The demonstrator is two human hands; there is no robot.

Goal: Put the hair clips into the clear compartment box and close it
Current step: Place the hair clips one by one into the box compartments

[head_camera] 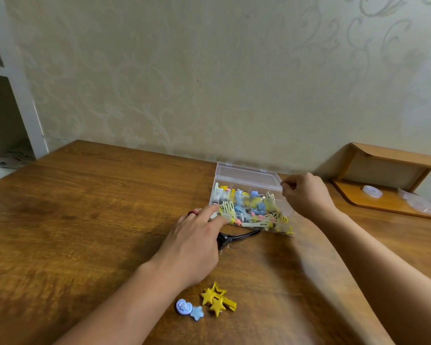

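The clear compartment box (288,215) sits on the wooden table near the wall, holding several yellow, blue and pink hair clips. Its lid (246,176) stands partly raised at the back. My right hand (306,195) pinches the lid's right front corner. My left hand (194,242) rests with straight fingers against the box's front left side. A black clip (239,237) lies on the table just below the box, partly under my left hand. Nearer to me lie a yellow star clip (218,300) and a blue clip (189,308).
A wooden shelf unit (388,180) stands at the right with a roll of clear tape (372,191) and a plastic bag on it. A white shelf (13,95) is at the far left. Patterned wallpaper runs behind the table (72,220).
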